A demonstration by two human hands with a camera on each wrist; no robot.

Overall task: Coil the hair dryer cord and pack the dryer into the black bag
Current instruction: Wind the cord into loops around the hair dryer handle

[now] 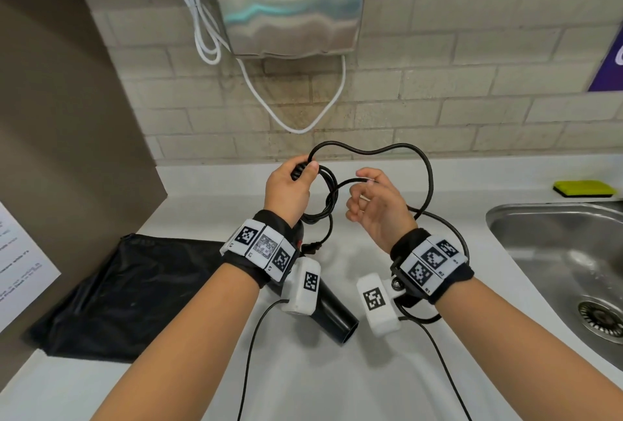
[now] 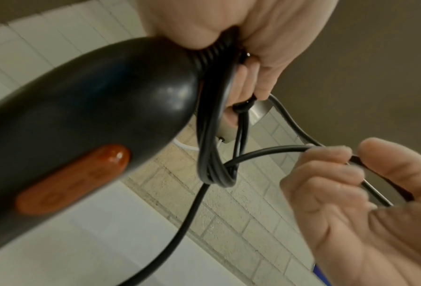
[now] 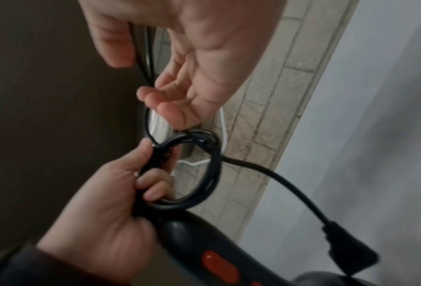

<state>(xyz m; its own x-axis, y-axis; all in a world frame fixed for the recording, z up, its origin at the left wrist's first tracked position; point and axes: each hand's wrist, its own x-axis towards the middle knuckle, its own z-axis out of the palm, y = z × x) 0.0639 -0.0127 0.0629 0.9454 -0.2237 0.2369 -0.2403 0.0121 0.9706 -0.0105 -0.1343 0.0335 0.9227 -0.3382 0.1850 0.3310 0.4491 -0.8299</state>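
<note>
My left hand [image 1: 295, 181] grips the ribbed base of the black cord [image 1: 428, 171] together with several small coils [image 2: 214, 154], held above the white counter [image 1: 354, 370]. The black hair dryer [image 1: 332, 316] with its orange switch [image 2: 72, 180] hangs from that hand, nozzle toward me. To its right, my right hand [image 1: 369, 193] pinches a cord strand between thumb and forefinger, and a wide loop arches between the hands. The plug [image 3: 348, 251] dangles free below the coils. The black bag [image 1: 128, 292] lies flat on the counter, left of my left forearm.
A steel sink [image 1: 553, 258] is set in the counter at the right, with a yellow-green sponge [image 1: 585, 188] behind it. A steel hand dryer [image 1: 290, 2] with a white cable [image 1: 202, 26] hangs on the tiled wall. A brown panel [image 1: 67, 100] closes off the left.
</note>
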